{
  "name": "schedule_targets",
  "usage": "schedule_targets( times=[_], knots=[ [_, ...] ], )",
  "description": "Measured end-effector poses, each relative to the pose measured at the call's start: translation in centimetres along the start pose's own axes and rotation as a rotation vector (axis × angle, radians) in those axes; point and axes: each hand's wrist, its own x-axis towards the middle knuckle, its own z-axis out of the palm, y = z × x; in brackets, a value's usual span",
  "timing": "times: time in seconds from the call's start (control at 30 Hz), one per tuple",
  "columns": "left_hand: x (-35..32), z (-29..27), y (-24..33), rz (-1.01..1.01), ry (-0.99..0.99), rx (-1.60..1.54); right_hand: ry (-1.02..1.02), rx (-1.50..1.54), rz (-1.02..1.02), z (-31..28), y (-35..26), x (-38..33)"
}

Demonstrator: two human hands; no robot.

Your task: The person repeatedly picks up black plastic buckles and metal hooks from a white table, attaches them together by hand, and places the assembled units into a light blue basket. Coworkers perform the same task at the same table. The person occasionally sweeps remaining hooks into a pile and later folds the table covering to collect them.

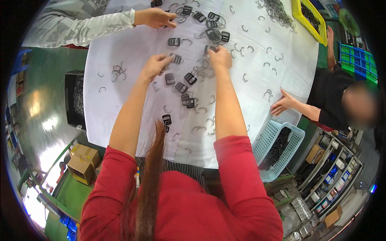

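Note:
My left hand (155, 67) is over the middle of the white-covered table, fingers pinched on the edge of a black strap buckle (176, 58) that is slightly blurred. To its right, my right hand (220, 60) has its fingertips closed on another black buckle (209, 49), partly hidden by the fingers. Between and below my hands lie several loose black slotted buckles (181, 88), mixed with bent metal wire hooks (202, 109). More buckles (213, 34) are heaped just beyond my right hand.
A co-worker's hand (156, 18) reaches in from the upper left. At the right, another person's hand (282, 103) rests by the table edge, near a light-blue basket (298, 141) of black parts. A yellow basket (296, 12) and a wire-hook pile (277, 11) stand at the far right.

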Motion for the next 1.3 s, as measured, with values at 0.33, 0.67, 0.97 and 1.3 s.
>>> schedule_targets(
  times=[0.33,0.67,0.97,1.3],
  knots=[
    [-7.1,-4.6,-0.2,-0.124,-0.200,-0.914,-0.536,1.517,0.099,-3.6,3.8,-8.4],
    [-5.1,2.6,-2.8,0.245,0.257,0.482,-0.194,0.080,-0.255,3.8,2.0,-10.3],
    [-7.0,1.2,-4.6,0.315,0.238,0.478,-0.266,-0.074,-0.491,5.9,0.5,-14.5],
    [-11.8,11.9,0.0,0.003,-0.159,-0.131,0.027,0.620,-0.042,-2.2,13.3,-18.0]
  ],
)
